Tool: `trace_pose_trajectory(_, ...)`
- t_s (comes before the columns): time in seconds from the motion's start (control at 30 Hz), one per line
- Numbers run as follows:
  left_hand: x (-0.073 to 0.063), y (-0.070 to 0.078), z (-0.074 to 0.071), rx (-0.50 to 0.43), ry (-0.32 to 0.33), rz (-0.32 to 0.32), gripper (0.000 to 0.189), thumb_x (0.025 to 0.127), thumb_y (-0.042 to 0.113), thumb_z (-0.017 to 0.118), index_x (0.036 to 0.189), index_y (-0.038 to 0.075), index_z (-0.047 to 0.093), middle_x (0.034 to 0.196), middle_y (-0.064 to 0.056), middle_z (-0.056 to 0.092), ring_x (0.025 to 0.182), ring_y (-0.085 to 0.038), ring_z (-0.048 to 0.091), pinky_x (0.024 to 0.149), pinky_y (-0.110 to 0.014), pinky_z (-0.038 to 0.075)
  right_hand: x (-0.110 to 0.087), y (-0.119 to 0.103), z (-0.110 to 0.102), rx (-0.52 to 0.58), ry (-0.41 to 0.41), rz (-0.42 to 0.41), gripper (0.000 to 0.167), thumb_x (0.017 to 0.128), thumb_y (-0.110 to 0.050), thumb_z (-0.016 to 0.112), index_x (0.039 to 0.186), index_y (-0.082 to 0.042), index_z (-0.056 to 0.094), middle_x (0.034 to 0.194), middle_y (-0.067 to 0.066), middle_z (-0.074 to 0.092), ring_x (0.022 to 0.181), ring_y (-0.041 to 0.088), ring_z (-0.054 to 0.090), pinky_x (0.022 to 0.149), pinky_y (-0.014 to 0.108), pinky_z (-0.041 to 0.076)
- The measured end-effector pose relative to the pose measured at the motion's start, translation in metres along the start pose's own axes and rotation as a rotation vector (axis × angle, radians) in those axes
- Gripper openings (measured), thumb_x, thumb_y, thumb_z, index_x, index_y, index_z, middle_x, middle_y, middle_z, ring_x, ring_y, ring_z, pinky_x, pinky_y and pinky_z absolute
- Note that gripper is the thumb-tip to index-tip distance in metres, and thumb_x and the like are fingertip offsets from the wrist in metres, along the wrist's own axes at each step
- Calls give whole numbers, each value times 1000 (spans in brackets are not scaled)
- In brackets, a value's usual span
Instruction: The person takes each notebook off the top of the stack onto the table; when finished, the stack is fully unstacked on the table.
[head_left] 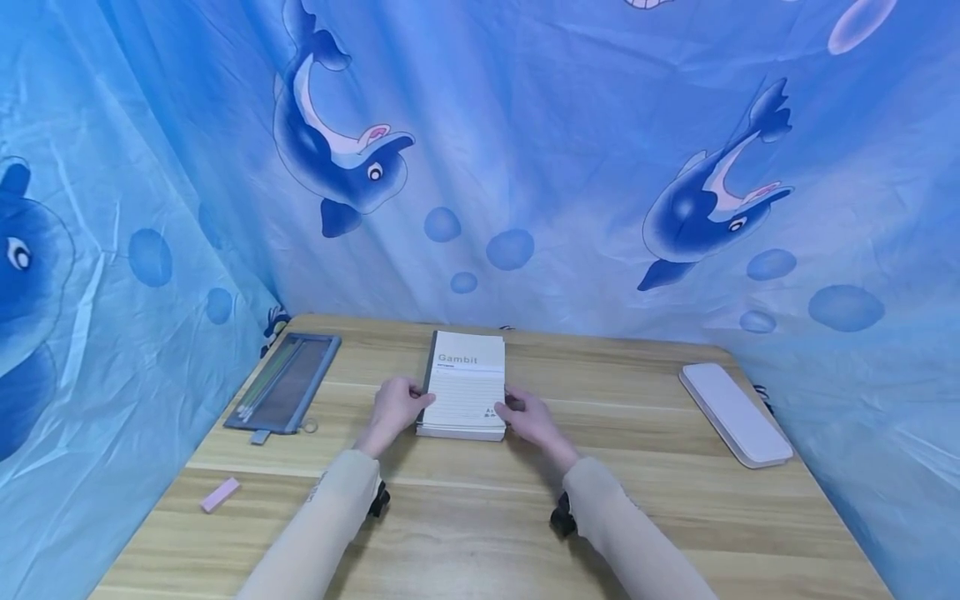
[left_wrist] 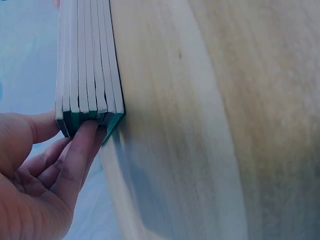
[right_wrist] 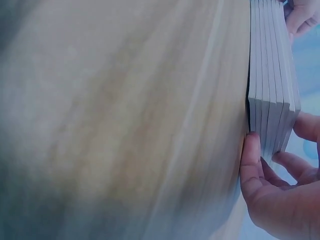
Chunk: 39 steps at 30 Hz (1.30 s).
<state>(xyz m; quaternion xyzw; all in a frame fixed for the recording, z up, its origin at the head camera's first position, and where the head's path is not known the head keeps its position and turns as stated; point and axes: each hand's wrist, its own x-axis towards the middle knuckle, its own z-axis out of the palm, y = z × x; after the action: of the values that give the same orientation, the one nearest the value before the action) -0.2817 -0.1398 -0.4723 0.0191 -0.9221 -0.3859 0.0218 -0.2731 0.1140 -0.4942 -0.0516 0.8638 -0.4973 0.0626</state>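
A stack of several notebooks [head_left: 467,392] lies near the back middle of the table, its top cover printed "Gambit". My left hand [head_left: 397,407] grips the stack's dark spine side, thumb on the top cover and fingers against the green spines, as the left wrist view shows. On the opposite side my right hand [head_left: 529,415] holds the page edges, thumb on top and fingertips along the side. The notebooks' white edges [left_wrist: 87,60] appear in the left wrist view. In the right wrist view, the corner of the stack [right_wrist: 270,95] sits between thumb and fingers.
A blue mesh pencil pouch [head_left: 307,379] with pencils inside lies at the left. Nearer the front is a small pink bar [head_left: 220,495]. A pale, rounded case [head_left: 735,414] rests near the right edge. Blue dolphin-printed curtains [head_left: 525,167] stand behind the wooden table [head_left: 465,517].
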Motion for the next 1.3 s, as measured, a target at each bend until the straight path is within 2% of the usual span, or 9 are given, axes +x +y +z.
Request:
trace_pose_trajectory(0.2,-1,-3,-4,-64,-22,-23,18,88,16,75,89,-2,72,79,-9,68,66,-20,58,58,-31,48,0,0,-3,-16,-16,-4,62,97,-30,66,147,-2,45,143,26,49,128,42,49,87,42,54)
trace_pose_trajectory(0.33,0,-8,-8,-101,-34,-43,19,90,17,73,88,-2,69,78,-9,66,65,-19,56,56,-28,45,0,0,-5,-39,-18,-41,64,96,-31,67,147,0,44,142,25,50,132,42,45,103,50,43)
trace_pose_trajectory(0.47,1,-12,-12,-127,-48,-59,22,90,18,72,91,-4,67,82,-13,66,68,-21,58,59,-30,47,-2,-1,-6,-58,-21,-71,65,95,-31,67,146,3,44,143,25,49,134,44,43,110,54,34)
trace_pose_trajectory(0.6,2,-18,-17,-178,-72,-78,25,91,15,69,97,-9,63,93,-22,68,80,-28,63,67,-35,52,-2,-2,-6,-45,-33,-87,67,94,-30,69,146,4,43,144,26,49,134,44,43,110,54,34)
trace_pose_trajectory(0.7,3,-23,-20,-227,-92,-96,24,92,12,67,99,-10,59,96,-24,67,83,-28,63,69,-34,52,-1,-2,-5,-41,-35,-95,69,93,-29,71,146,5,43,144,27,48,133,44,44,110,54,34)
trace_pose_trajectory(0.93,2,-32,-28,-417,-159,-162,24,92,5,67,104,-11,54,98,-23,67,73,-16,60,61,-26,51,-2,2,-4,-51,-19,-99,68,93,-27,72,145,5,44,142,26,50,130,43,47,109,53,36)
trace_pose_trajectory(1.03,2,-36,-32,-454,-160,-181,24,92,4,67,105,-10,53,97,-21,67,73,-15,61,61,-26,52,-1,2,-2,-63,-13,-110,67,93,-27,71,145,5,45,141,26,51,130,43,47,109,53,36)
trace_pose_trajectory(1.2,3,-41,-39,-485,-166,-217,20,94,4,65,103,-8,52,89,-10,63,72,-12,60,62,-25,53,-1,2,-1,-58,-10,-100,66,93,-27,71,145,4,45,142,26,50,131,43,46,109,54,36)
trace_pose_trajectory(1.3,3,-44,-44,-517,-167,-228,21,94,3,64,106,-8,51,89,-9,64,72,-12,61,63,-26,54,-1,1,-1,-55,-3,-96,65,93,-26,71,146,2,45,142,25,50,130,43,47,109,54,36)
